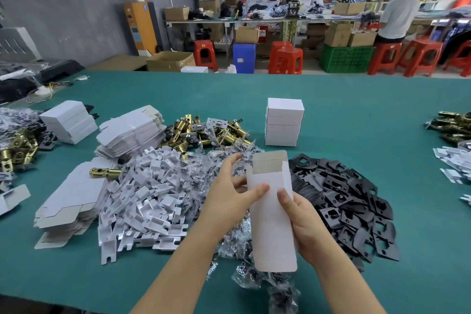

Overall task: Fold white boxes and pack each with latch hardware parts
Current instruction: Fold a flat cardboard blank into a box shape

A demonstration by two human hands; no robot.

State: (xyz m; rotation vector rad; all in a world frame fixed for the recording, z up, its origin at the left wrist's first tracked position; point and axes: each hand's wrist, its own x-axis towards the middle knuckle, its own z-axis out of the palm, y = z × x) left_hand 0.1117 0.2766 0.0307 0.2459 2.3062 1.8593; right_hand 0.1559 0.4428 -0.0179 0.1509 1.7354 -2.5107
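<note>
Box (271, 214) held upright above the bench (356, 115), top flap open, still flattish. Left hand (229, 199) pinches its left edge, thumb on the front face; right hand (303, 222) grips the right edge, fingers curled behind. Under it: bagged parts (229, 237). Black plates (351, 201) right, white inserts (153, 199) left, brass latches (204, 132) and stacked boxes (284, 125) behind.

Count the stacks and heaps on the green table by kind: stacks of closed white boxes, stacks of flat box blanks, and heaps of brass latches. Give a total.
Stacks of closed white boxes: 2
Stacks of flat box blanks: 2
Heaps of brass latches: 3
Total: 7
</note>
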